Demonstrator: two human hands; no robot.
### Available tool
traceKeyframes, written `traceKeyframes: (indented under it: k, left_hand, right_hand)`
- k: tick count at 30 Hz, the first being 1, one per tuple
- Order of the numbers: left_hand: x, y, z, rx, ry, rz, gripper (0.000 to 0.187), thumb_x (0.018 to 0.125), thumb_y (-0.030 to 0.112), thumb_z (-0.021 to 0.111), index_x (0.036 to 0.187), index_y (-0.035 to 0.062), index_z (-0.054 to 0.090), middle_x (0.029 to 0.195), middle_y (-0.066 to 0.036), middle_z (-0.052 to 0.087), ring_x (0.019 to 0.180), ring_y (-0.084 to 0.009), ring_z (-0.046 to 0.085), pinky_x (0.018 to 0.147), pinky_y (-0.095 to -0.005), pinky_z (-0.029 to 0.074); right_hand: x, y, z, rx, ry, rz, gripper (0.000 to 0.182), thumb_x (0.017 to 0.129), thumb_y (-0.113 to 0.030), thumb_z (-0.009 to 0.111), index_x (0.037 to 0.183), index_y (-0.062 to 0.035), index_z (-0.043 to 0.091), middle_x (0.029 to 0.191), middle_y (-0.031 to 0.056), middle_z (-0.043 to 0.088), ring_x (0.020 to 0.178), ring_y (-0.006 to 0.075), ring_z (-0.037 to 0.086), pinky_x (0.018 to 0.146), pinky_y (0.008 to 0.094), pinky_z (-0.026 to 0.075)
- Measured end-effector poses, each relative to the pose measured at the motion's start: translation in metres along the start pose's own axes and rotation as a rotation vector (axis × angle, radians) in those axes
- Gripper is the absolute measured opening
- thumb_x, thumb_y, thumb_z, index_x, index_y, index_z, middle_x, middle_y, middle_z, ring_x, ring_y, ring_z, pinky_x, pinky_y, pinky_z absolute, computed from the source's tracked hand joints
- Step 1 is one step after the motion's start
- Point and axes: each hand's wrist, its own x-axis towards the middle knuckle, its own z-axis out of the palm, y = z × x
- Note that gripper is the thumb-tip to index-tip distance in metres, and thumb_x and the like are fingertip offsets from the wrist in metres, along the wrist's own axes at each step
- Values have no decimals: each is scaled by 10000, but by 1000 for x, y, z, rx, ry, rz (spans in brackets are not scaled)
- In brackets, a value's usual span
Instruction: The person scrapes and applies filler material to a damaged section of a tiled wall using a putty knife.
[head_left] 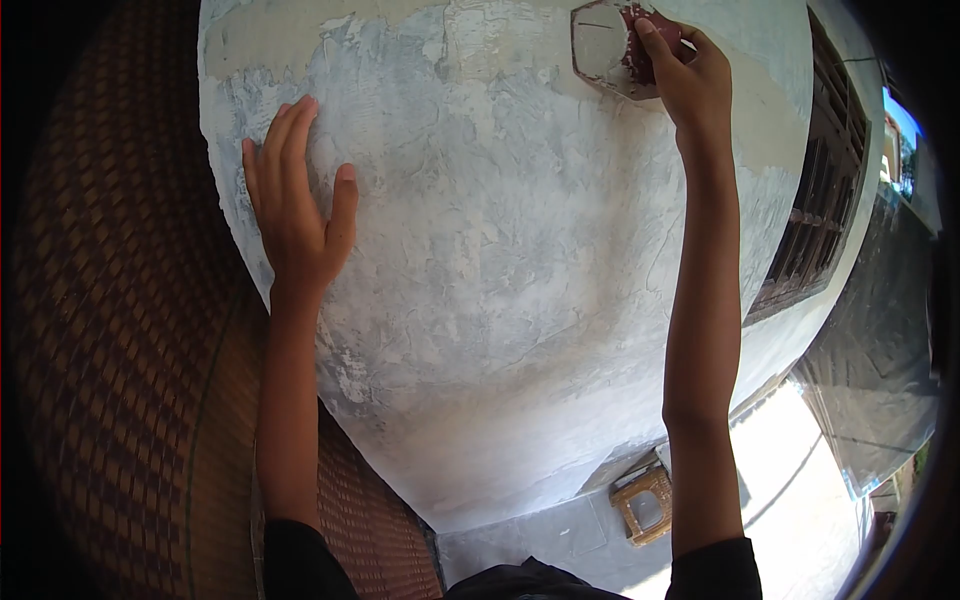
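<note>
My right hand (697,75) reaches up to the top of the wall and grips a reddish-brown putty scraper (640,70). The thumb lies along its near face, with the other fingers partly hidden behind it. Pale, wet-looking putty (600,42) covers the scraper's left part, and smears run along its edge. On the left, my left hand (300,195) is held against the wall with fingers spread and nothing in it. Between both hands spreads the wall (480,240), coated in patchy white and grey plaster with rough trowel marks.
A woven brown mat panel (110,300) borders the wall on the left. To the right is a dark wooden window with bars (820,190). Down on the grey floor (520,550) stands a small brown stool (642,505), with a dark sheet (870,350) farther right.
</note>
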Motion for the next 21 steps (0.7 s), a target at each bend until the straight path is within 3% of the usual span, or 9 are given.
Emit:
traceKeyframes:
  k: [3,5,6,10,14,17,21]
  left_hand:
    - [1,1,1,4,-16,6,550,959,260,554,1460,61,445,1470,-135,495,1414,-319,419,1203,-609,139]
    - [2,1,1,15,-15,10,553,959,266,555,1462,65,444,1472,-131,494,1417,-317,416,1204,-608,138]
    - [2,2,1,11,-16,11,553,959,266,555,1462,65,444,1472,-131,494,1417,-317,416,1204,-608,138]
    - [0,2,0,-4,-14,-18,538,983,276,521,1476,84,422,1494,-116,485,1428,-328,403,1203,-618,117]
    - [1,3,0,19,-36,-16,536,985,281,519,1474,85,421,1492,-113,485,1427,-326,402,1206,-615,114]
    - [1,2,0,-7,-5,-21,537,984,281,521,1473,85,420,1495,-115,484,1427,-325,402,1206,-617,110]
    - [0,1,0,-4,-14,-18,541,982,283,524,1474,86,418,1493,-116,484,1426,-324,402,1205,-620,109]
  right_hand:
    - [8,-8,-6,112,-5,71,244,992,-175,645,1052,60,621,758,96,664,597,147,630,465,301,514]
    - [1,-12,2,119,-32,72,244,992,-182,647,1054,54,628,769,95,672,625,129,629,519,281,520]
    - [20,25,-7,-81,-66,-18,516,902,-328,761,1205,69,629,1000,145,731,876,148,696,780,264,547]
    - [21,30,-24,-81,-37,79,504,901,-326,763,1179,73,632,1002,143,731,858,160,705,797,273,554]
    - [17,28,-19,21,-25,72,490,906,-316,760,1173,73,631,995,133,731,854,158,706,804,275,551]
    - [13,27,-8,-122,-27,47,496,913,-319,753,1173,84,627,980,126,729,867,162,708,820,275,548]
    - [16,28,-32,-50,8,91,523,906,-327,759,1192,88,621,992,130,728,885,173,709,849,272,540]
